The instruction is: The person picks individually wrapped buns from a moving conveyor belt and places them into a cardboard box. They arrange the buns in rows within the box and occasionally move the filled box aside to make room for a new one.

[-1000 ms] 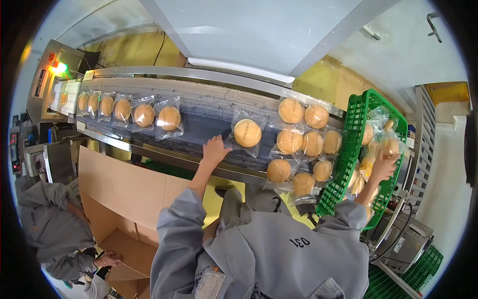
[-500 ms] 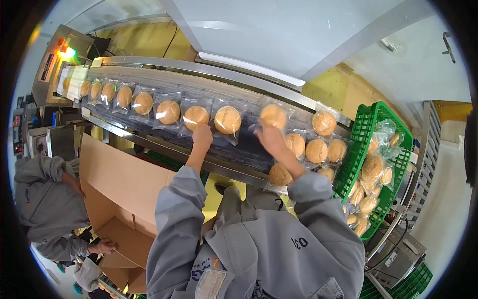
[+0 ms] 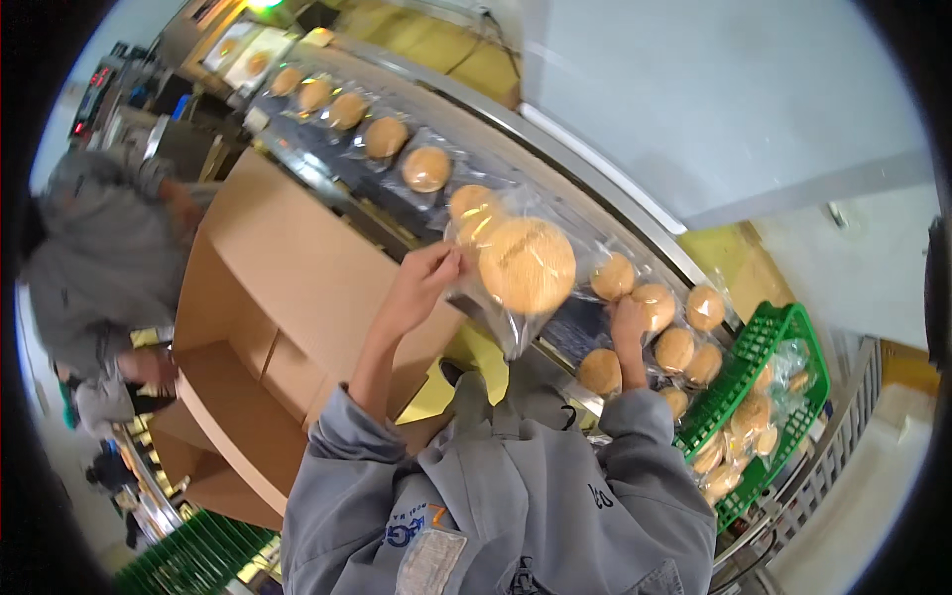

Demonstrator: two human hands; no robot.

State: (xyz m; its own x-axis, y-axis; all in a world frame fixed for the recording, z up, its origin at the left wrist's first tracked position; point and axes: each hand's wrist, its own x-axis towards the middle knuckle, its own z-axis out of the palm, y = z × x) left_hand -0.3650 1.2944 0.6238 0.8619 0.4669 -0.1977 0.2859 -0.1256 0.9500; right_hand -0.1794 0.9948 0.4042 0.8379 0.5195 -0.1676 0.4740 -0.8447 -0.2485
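Observation:
A round bun in a clear plastic bag (image 3: pixel 528 266) is lifted above the conveyor belt, looking large and close. My left hand (image 3: pixel 424 283) pinches the left edge of its bag, fingers closed. Down at the belt, my right hand (image 3: pixel 627 325) is among several bagged buns, touching or right beside one bagged bun (image 3: pixel 654 305); its fingertips are partly hidden. Another bagged bun (image 3: pixel 612 276) lies just beyond that hand. A row of bagged buns (image 3: pixel 385 137) runs along the belt (image 3: pixel 575 329) toward the far left.
A large open cardboard box (image 3: pixel 297 253) stands to the left, below the belt. At the right end is a green crate (image 3: pixel 706 428) holding several bagged buns. A person in grey (image 3: pixel 114 248) works at the far left. A metal rail (image 3: pixel 426 84) edges the belt's far side.
My left hand has raised a bagged bun off the belt toward me. My right hand has moved right to the cluster near the crate. The view has turned, bringing the box closer.

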